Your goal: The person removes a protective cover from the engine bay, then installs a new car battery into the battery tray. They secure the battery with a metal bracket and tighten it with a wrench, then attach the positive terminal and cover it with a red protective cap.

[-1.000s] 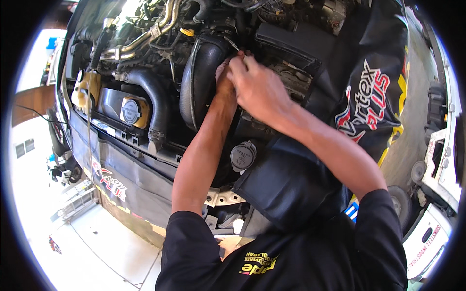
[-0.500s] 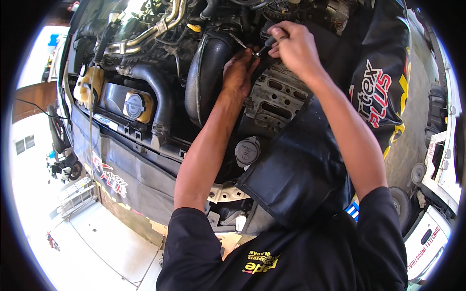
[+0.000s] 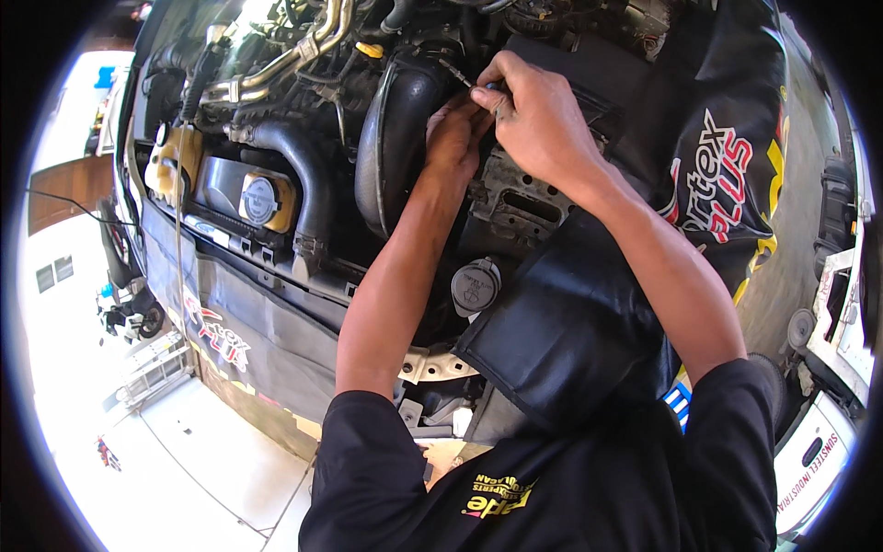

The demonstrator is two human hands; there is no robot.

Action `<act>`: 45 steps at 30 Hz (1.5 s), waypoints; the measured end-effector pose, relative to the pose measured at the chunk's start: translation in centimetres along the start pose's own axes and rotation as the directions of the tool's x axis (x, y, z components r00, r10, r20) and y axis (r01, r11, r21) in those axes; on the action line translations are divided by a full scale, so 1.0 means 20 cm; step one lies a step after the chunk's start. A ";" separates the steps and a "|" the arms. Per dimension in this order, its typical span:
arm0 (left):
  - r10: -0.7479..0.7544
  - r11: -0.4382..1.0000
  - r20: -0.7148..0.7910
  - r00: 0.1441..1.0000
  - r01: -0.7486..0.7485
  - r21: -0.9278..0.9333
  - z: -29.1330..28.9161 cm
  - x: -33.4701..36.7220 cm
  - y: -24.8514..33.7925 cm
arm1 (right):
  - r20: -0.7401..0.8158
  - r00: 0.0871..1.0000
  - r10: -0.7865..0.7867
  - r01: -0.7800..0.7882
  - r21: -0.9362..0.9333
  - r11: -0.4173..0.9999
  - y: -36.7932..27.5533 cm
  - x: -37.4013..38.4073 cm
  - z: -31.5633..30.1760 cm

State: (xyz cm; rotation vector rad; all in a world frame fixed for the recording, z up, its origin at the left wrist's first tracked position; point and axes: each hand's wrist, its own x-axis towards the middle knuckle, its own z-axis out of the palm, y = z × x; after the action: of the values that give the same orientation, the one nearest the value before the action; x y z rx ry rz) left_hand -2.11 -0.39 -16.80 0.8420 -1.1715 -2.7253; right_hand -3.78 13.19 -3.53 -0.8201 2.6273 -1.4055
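A slim metal rod point(image 3: 455, 74) slants over the engine bay, right of the curved black duct point(image 3: 393, 138), its long axis running from upper left to lower right. The right hand point(image 3: 541, 110) pinches its lower end; the left hand point(image 3: 452, 140), just below, has bunched fingers, contents hidden.

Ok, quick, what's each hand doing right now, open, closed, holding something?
Left hand: cannot be told; fingers partly hidden.
Right hand: closed, apparently holding the end of a thin, silvery metal rod.
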 end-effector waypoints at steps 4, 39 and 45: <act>0.013 1.000 -0.019 1.000 -0.013 0.005 0.06 -0.05 0.02 | -0.014 0.989 0.146 -0.144 0.121 0.982 0.06 0.05 -0.05; 0.017 0.998 0.047 0.999 -0.020 0.066 0.04 -0.04 0.01 | 0.043 0.918 0.395 -0.380 0.387 0.840 0.28 0.21 -0.11; 0.014 0.992 0.050 0.999 -0.020 0.126 0.06 -0.04 0.02 | -0.132 0.951 0.280 -0.266 0.118 0.957 0.34 0.19 -0.09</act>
State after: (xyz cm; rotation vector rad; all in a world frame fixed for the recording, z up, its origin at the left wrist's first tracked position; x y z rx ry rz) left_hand -2.08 0.33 -15.48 0.7778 -1.3673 -2.6963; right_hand -10.48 15.78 -7.17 -0.3349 2.6205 -1.5534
